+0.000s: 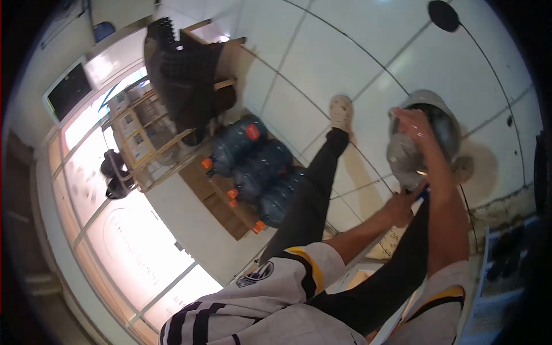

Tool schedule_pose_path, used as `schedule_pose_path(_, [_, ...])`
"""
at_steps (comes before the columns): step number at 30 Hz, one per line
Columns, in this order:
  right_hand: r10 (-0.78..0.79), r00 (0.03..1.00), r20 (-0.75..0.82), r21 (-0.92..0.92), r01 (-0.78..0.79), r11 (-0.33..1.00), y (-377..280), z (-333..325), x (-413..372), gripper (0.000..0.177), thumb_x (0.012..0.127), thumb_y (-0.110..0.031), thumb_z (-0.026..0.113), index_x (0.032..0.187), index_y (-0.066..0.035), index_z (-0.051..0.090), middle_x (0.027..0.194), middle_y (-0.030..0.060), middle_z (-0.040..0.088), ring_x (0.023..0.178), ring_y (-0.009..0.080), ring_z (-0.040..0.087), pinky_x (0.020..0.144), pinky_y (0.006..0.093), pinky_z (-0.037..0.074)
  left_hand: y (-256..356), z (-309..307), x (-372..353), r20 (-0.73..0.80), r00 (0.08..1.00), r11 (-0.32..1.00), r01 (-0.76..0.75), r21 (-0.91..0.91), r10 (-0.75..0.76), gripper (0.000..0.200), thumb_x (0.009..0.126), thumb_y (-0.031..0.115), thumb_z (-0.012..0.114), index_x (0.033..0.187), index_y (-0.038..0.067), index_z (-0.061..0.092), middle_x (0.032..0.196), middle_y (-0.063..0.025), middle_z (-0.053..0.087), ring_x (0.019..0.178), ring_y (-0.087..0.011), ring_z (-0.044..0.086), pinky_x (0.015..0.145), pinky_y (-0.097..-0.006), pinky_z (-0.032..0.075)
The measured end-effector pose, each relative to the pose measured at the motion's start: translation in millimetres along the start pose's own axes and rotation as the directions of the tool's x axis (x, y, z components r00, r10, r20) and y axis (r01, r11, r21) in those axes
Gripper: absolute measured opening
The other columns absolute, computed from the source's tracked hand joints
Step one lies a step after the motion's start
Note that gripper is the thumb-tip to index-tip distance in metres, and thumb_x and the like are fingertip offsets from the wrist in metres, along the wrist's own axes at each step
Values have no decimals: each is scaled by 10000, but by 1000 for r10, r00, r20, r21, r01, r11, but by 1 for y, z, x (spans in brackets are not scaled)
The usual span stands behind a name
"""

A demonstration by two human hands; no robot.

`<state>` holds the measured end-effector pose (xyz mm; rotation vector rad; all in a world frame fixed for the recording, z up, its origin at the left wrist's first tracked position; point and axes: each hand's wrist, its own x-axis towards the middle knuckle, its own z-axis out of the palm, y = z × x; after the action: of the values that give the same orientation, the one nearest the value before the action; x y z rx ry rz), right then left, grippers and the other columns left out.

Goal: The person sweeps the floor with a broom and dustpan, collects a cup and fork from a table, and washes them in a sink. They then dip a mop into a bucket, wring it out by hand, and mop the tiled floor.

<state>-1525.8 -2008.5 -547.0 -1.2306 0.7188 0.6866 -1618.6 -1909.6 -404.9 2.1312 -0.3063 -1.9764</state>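
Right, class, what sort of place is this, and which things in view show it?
Perhaps a small shop or office, though I can't be sure: the lettered glass, the tiled floor and the row of large jugs suggest it.

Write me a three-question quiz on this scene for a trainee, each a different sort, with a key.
1. Multiple choice: what colour are the caps on the large blue bottles?
a) green
b) orange
c) white

2. True or false: the visible shoe is black.

3. Short answer: which of the person's own hands reaches over the grey bucket?

Key:
1. b, orange.
2. False; the shoe is beige.
3. The right hand.
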Motion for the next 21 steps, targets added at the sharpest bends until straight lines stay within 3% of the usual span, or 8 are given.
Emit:
schedule_pose_path(3, [-127,988,-82,-233,105,967,-11,12,-6,472,808,-419,555,569,-18,626,524,159,560,529,307,569,592,394,462,-26,27,34,-61,989,990,-138,9,138,578,748,114,523,1306,98,375,1130,-290,513,1065,-429,475,922,-468,390])
schedule_pose_path(6, [-400,911,-96,-425,326,844,-18,25,-22,484,846,-376,486,521,-38,605,560,167,571,584,349,576,609,439,457,-9,4,36,-109,928,919,-370,-136,357,743,766,288,617,1388,108,253,1277,-225,371,1173,-340,384,987,-412,322])
schedule_pose_path(7, [-426,896,-125,-461,328,825,-18,32,-25,457,859,-324,466,534,-38,612,605,179,579,624,367,574,628,455,457,-14,9,42,-340,807,824,-550,-134,483,753,768,242,588,1402,78,215,1442,-219,202,1272,-391,275,1041,-424,263])
schedule_pose_path(12, [-324,891,-318,-513,126,849,-30,54,-60,449,859,-315,501,534,-25,609,562,184,562,526,360,564,556,453,464,-20,20,55,-173,924,910,-370,-186,341,935,764,274,646,1439,109,21,1372,-302,227,1175,-361,386,954,-386,330])
schedule_pose_path(15, [-353,825,-441,-411,164,897,-23,44,-57,467,859,-319,531,506,-18,584,520,177,543,507,345,555,556,426,452,-18,14,41,-303,809,840,-541,-47,504,947,762,170,623,1450,156,-27,1175,-324,394,967,-328,499,821,-375,402])
schedule_pose_path(17, [-203,882,-426,-247,102,964,-23,19,-50,443,845,-341,568,541,-19,583,539,157,555,532,306,568,576,408,456,-18,6,19,-255,845,863,-501,-68,470,898,760,104,572,1451,161,2,1073,-301,459,877,-348,520,786,-384,414])
schedule_pose_path(19, [-11,958,-286,-10,8,1000,-26,-20,-45,410,827,-399,594,639,-35,613,612,118,600,608,256,600,631,400,481,3,-26,-29,-6,986,982,-168,-91,168,845,753,69,517,1451,138,46,1020,-274,470,850,-408,519,800,-409,413])
schedule_pose_path(21, [-61,980,-188,286,114,951,-8,-40,-45,366,801,-396,640,724,-40,605,712,99,614,682,211,592,659,369,475,20,-50,-70,-92,975,899,-224,-376,204,865,736,19,514,1454,179,58,858,-221,435,770,-389,485,757,-406,418])
